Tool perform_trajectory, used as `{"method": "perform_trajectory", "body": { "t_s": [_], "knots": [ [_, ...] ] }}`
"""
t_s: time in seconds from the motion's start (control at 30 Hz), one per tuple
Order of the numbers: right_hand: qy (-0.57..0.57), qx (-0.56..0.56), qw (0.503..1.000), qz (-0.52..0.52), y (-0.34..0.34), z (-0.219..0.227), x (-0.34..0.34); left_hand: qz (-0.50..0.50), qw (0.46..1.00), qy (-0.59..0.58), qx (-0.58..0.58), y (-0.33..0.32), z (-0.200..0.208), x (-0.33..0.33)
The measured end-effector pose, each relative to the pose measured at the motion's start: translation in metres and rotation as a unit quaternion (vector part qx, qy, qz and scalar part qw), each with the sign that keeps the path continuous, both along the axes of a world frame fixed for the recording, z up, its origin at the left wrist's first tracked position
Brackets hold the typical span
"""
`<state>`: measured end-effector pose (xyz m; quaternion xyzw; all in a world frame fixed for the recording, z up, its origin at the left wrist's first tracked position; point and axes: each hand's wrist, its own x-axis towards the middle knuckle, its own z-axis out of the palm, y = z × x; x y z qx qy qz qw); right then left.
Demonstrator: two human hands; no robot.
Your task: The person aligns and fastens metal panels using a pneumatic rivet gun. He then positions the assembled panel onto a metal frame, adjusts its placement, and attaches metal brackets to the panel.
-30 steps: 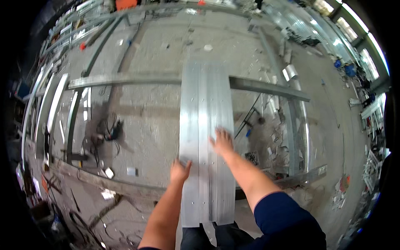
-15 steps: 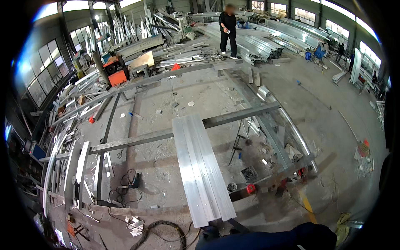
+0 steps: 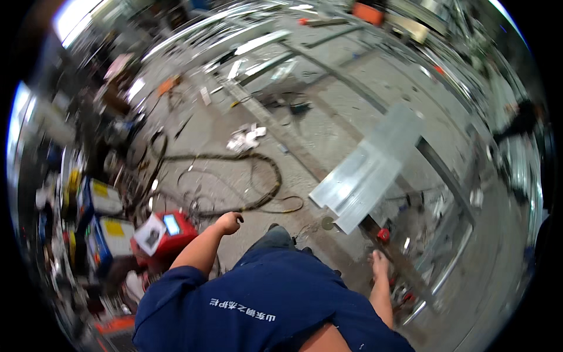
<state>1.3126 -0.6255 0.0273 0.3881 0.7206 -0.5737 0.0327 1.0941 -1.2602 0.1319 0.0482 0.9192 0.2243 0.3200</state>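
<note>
My left hand (image 3: 227,223) is out to the left, over the floor near a red machine with a lit screen (image 3: 171,225). Its fingers look curled; whether anything is in them is hidden. Low on the right, my right hand (image 3: 380,264) has its fingers loosely apart and shows nothing held. Just beyond it are a small red object (image 3: 383,235) and a dark steel beam (image 3: 399,257). A broad, ribbed silver metal panel (image 3: 369,170) lies across the frame ahead of me, apart from both hands.
A thick dark cable (image 3: 277,176) loops over the floor ahead left. White-and-blue boxes (image 3: 105,199) stand at the left. Steel frame bars (image 3: 334,73) span the far side; white scraps (image 3: 246,138) lie near one. A person in dark clothes (image 3: 519,122) is far right.
My view has swung left and downward, and the picture is blurred. Both my hands and the red machine have come into view. The metal panel now appears tilted and farther right.
</note>
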Motion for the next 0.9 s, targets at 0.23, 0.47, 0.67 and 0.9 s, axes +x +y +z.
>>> {"method": "perform_trajectory", "body": {
  "t_s": [0.23, 0.47, 0.67, 0.9],
  "knots": [
    [-0.228, 0.15, 0.862, 0.427, -0.04, -0.034, 0.058, 0.418, 0.877, -0.193, -0.134, -0.206, -0.122, 0.283],
    [-0.245, 0.114, 0.887, 0.376, -0.026, -0.032, -0.07, 0.658, 0.676, -0.33, -0.04, -0.191, -0.048, 0.347],
    [-0.077, -0.031, 0.982, 0.17, -0.195, 0.047, -0.323, 0.361, 0.887, -0.285, 0.041, -0.259, -0.078, 0.307],
    [-0.063, 0.167, 0.779, 0.601, -0.435, 0.106, -0.43, 0.697, 0.702, 0.018, 0.145, -0.359, -0.08, 0.185]
  ]
}}
